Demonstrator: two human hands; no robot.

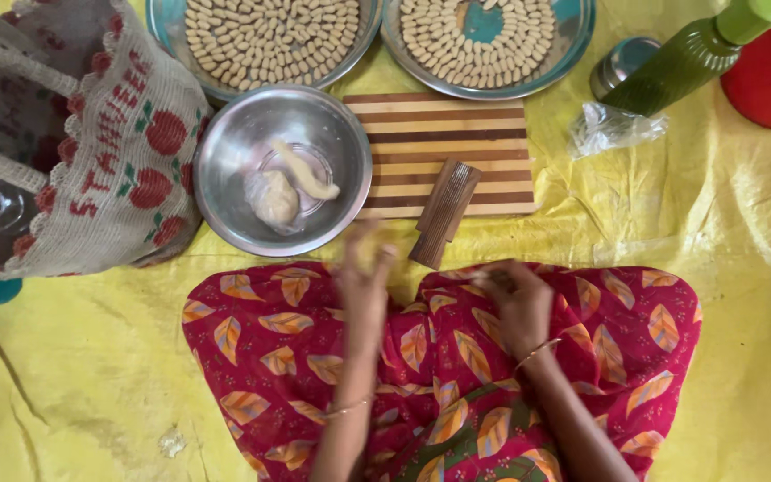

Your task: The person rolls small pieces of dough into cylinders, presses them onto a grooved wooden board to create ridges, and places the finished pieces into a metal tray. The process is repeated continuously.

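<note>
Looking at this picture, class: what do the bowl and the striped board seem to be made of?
Bowl: probably polished steel, since it is silvery and reflects light. Board: looks like wood, with alternating dark and pale strips and a matte surface.

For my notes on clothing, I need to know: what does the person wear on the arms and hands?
Both forearms are bare, with no sleeves in view and no gloves. The left hand is blurred; a thin golden bangle circles that forearm near the wrist. The right hand has a similar thin golden bangle at its wrist. I cannot make out any rings. Below the arms lies red cloth with an orange leaf pattern.
</note>
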